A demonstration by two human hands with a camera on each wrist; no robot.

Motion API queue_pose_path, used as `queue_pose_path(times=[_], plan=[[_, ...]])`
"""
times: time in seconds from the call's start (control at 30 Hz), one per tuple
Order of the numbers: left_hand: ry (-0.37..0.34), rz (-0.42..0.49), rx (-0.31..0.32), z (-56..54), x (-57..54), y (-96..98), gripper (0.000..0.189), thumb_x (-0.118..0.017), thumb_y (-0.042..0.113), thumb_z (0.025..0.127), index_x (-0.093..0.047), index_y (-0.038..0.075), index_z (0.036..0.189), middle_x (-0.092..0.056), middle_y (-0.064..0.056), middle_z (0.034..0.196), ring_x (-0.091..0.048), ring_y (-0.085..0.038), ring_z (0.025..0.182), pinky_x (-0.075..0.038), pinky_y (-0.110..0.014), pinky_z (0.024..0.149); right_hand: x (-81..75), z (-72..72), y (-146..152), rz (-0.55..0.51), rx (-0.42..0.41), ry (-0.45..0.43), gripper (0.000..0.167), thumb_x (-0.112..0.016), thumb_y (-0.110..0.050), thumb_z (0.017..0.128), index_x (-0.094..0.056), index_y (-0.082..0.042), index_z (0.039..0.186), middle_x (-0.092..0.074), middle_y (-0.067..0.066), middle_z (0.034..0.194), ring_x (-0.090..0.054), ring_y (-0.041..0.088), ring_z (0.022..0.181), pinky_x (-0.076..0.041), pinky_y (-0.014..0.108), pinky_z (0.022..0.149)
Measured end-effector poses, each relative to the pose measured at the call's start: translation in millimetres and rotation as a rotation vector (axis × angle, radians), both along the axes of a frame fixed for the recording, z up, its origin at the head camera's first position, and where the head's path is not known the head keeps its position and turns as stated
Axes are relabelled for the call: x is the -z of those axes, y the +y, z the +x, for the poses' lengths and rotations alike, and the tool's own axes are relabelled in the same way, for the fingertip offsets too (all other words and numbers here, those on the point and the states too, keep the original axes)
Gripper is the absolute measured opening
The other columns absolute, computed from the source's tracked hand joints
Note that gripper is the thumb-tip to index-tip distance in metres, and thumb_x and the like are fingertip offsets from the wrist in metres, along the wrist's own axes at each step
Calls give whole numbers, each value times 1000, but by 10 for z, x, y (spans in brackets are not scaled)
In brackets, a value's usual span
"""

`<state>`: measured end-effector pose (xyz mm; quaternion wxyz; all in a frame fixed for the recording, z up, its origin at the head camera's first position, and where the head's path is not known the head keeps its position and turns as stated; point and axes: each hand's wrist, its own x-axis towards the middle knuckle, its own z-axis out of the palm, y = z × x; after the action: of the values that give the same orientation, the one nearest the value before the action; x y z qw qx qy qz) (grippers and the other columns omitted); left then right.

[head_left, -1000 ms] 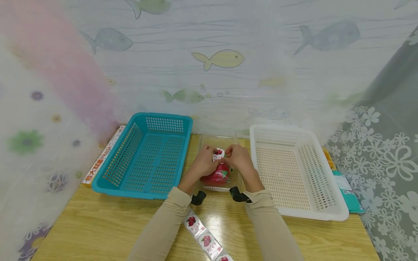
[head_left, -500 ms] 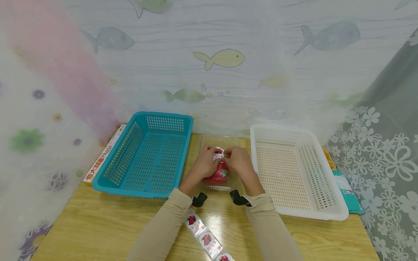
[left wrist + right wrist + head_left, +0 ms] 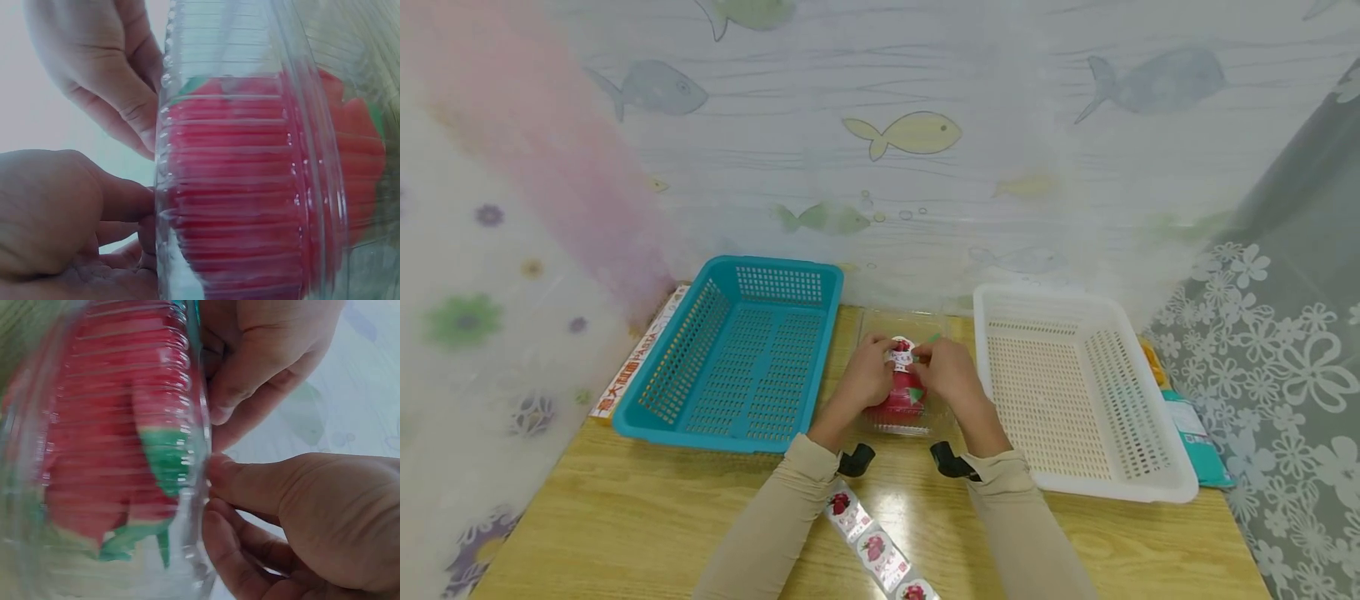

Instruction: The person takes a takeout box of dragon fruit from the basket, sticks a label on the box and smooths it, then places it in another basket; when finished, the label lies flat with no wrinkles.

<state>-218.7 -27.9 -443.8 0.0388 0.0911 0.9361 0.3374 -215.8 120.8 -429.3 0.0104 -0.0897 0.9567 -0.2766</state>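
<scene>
Fingers of the right hand [image 3: 951, 371] have shifted slightly beside the sticker [image 3: 901, 354], and more of a green tip shows above them; the left hand [image 3: 868, 371] and both baskets look nearly unchanged.

Wood-grain table [image 3: 625, 508], lit by a bright reflection near the front. Behind it hangs a pale curtain [image 3: 917, 75] printed with fish; grey cloth [image 3: 1300, 308] with white flowers is at the right.

On the table are two baskets, one blue [image 3: 700, 443] on the left and one white [image 3: 1120, 492] on the right. Between them sits one clear box [image 3: 901, 431], with one red, green-tipped fruit [image 3: 897, 410] inside, beneath the ridged plastic. One sticker is on top of the box. Nearer the person lies one strip [image 3: 880, 548] showing three more, the last cut off by the lower edge. One pasta pack [image 3: 638, 358] is beside the blue basket; one teal packet [image 3: 1202, 446] is beside the white.

Both arms, in beige sleeves, reach forward and converge over the box. Each hand's thumb and fingers are bent, tips against its top at either side of the sticker; whether they pinch or press it, I cannot tell.
</scene>
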Motion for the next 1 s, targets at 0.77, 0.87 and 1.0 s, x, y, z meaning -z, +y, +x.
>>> queue_pose_path(times=[0.77, 0.87, 1.0], plan=[[58, 139, 6, 453, -8, -406, 111, -94, 35, 72, -31, 14, 160, -21, -24, 165, -23, -47, 151, -44, -68, 107, 83, 452, -8, -202, 139, 152, 85, -76, -39, 90, -37, -2, 156, -38, 25, 157, -35, 48, 142, -40, 67, 110], [20, 134, 20, 495, 14, -418, 130, -97, 42, 65, -17, 19, 165, -10, -23, 169, -11, -48, 155, -38, -71, 110, 111, 535, -12, -218, 164, 117, 101, -75, -47, 89, -20, -2, 162, -22, 23, 167, -24, 48, 150, -33, 71, 114], [-8, 154, 28, 531, 43, -421, 139, -99, 43, 61, -11, 20, 166, -4, -22, 170, -2, -49, 157, -31, -73, 113, 155, 619, -32, -230, 188, 91, 112, -73, -54, 88, -9, -3, 164, -8, 20, 171, -14, 48, 155, -26, 73, 116]])
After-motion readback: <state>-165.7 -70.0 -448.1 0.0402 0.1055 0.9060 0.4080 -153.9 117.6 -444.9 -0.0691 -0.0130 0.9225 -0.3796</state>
